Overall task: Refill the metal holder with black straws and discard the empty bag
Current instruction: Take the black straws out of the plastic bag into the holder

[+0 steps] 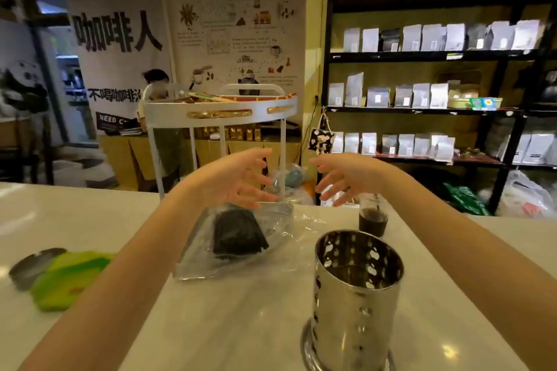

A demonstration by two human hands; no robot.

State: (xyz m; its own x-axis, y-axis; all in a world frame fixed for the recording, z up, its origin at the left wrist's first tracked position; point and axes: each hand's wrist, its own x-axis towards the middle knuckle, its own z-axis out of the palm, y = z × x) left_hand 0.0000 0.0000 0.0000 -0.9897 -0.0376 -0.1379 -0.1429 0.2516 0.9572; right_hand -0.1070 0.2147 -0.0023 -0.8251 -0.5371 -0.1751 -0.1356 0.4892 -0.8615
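Nearest the camera stands the metal holder (357,289), a perforated cylinder on a round base, upright on the white counter (241,325) and apparently empty. Beyond it and to its left lies the clear plastic bag (232,242), flat on the counter, with the bundle of black straws (238,235) inside.

The left hand (238,181) and right hand (346,176) hover above the far end of the bag, palms facing, fingers spread wide and holding nothing.

Risks, as judged from this layout:
- A cup of dark drink (372,217) stands just beyond the holder, near the right hand; a sweeping reach could tip it.
- Lifting the bag by one end could spill straws out loose.
- The holder is tall on a narrow base; a forearm knock could topple it.

Open room: bare counter lies between bag and holder. A green mat (69,280) sits well apart at left. The white tiered stand (220,111) closes off the far edge.
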